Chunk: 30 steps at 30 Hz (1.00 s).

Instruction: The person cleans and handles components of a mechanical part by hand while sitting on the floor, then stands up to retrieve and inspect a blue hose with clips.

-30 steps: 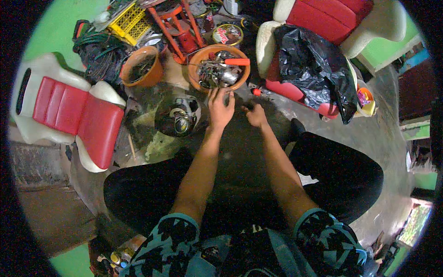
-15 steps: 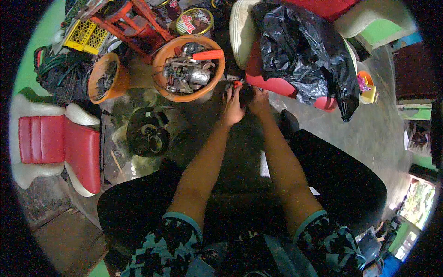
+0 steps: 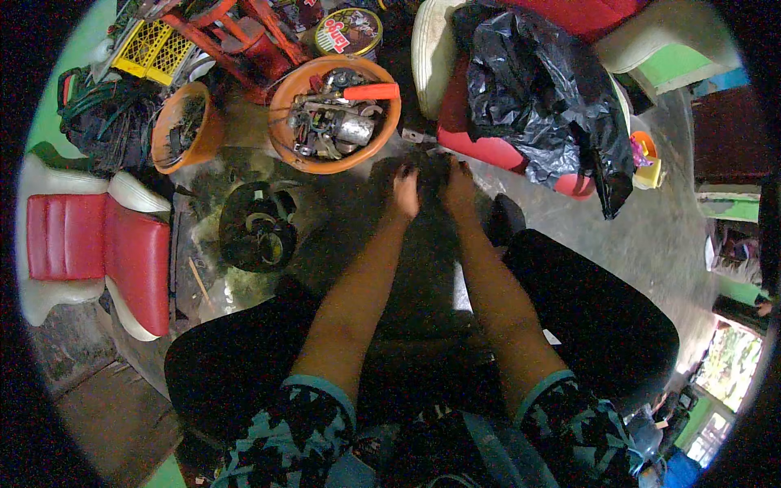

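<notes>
My left hand (image 3: 405,193) and my right hand (image 3: 459,189) reach forward over a dark, box-like shape (image 3: 423,276) between my knees. Both have curled fingers at its far end, a small gap apart. Whatever they grip is too dark to make out. Just beyond them stands an orange bowl (image 3: 329,166) full of metal parts and tools. A tool with an orange-red handle (image 3: 372,92) lies across its top. On the floor beyond my fingers is a small metal piece (image 3: 418,136).
Left of the bowl are an orange bucket (image 3: 167,138), a black tray (image 3: 236,232) holding rings, and a red-and-white seat (image 3: 69,236). Ahead are a red metal stand (image 3: 272,57) and a round tin (image 3: 350,32). A black plastic bag (image 3: 537,89) covers a red seat (image 3: 488,151) on the right.
My hands have drawn slightly nearer and farther apart. The small orange-red spot at my left fingertips no longer shows. The view has shifted slightly.
</notes>
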### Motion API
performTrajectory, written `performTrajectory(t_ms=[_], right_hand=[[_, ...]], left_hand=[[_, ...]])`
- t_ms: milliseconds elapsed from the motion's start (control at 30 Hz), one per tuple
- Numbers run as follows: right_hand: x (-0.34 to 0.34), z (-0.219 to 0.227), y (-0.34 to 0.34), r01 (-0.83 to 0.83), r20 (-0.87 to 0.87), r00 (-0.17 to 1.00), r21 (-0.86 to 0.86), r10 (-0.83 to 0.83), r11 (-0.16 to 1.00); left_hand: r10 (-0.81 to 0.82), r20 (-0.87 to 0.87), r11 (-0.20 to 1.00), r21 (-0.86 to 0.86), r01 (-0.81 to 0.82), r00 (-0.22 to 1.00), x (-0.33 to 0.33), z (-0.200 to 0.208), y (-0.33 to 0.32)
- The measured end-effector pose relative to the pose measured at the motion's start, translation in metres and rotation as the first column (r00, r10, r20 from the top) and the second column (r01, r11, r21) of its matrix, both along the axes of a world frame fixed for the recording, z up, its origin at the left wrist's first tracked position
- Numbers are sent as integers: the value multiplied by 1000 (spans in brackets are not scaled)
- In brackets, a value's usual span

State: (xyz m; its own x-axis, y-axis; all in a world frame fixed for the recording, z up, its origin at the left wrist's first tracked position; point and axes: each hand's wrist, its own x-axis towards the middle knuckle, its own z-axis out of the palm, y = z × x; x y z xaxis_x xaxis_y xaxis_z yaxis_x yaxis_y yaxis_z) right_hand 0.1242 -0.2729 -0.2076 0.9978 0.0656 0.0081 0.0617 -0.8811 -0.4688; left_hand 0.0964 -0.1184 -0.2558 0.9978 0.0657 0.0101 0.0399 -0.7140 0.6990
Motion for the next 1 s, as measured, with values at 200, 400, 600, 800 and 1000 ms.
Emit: performTrajectory(t_ms=[200, 400, 600, 800, 1000], right_hand=[[-17, -2, -9, -6, 86, 996, 60, 1, 998], [-38, 27, 4, -134, 218, 975, 394, 49, 910], [-19, 43, -4, 140, -224, 973, 780, 63, 610], [-11, 163, 45, 96, -214, 872, 957, 441, 273], [-35, 263, 123, -197, -22, 857, 910, 515, 366]], left_hand=[[30, -232, 989, -136, -63, 972, -35, 33, 4], [134, 64, 935, -339, -105, 989, -64, 33, 15], [317, 69, 745, -636, -203, 946, -52, 99, 21], [346, 272, 883, -419, -213, 898, -63, 216, 89], [443, 418, 854, -466, -232, 793, -99, 306, 168]])
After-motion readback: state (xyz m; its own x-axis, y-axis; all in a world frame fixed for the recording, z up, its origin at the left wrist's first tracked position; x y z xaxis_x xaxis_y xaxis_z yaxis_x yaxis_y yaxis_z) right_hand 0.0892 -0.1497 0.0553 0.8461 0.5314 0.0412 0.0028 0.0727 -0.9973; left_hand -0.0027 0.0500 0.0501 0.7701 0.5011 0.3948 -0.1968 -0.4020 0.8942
